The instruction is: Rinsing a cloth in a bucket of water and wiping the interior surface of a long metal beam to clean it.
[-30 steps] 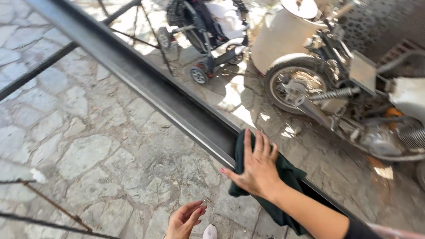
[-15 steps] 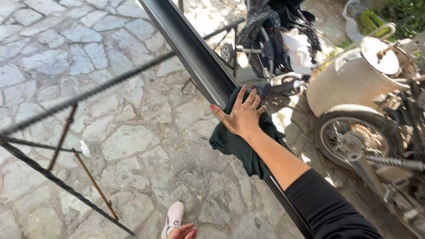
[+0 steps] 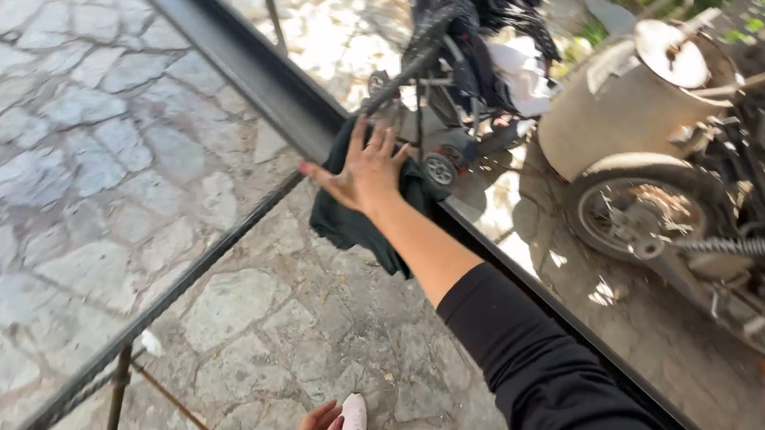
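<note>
My right hand [image 3: 363, 171] lies flat, fingers spread, pressing a dark green cloth [image 3: 351, 217] against a long black metal beam [image 3: 250, 65] that runs from the upper left to the lower right. The cloth drapes over the beam's near side. My right arm wears a black sleeve [image 3: 550, 376]. My left hand [image 3: 315, 426] hangs low at the bottom edge, fingers loosely apart, holding nothing, just beside my white shoe [image 3: 354, 421].
A thin black bar [image 3: 174, 295] branches off the beam toward the lower left over stone paving [image 3: 77, 152]. Beyond the beam stand a black stroller [image 3: 471, 61], a round beige tank [image 3: 624, 97] and a motorcycle wheel [image 3: 639, 217].
My right hand has slid the cloth along the beam toward the upper left. The view has swung, bringing the stroller and tank closer to centre. My left hand has stayed low.
</note>
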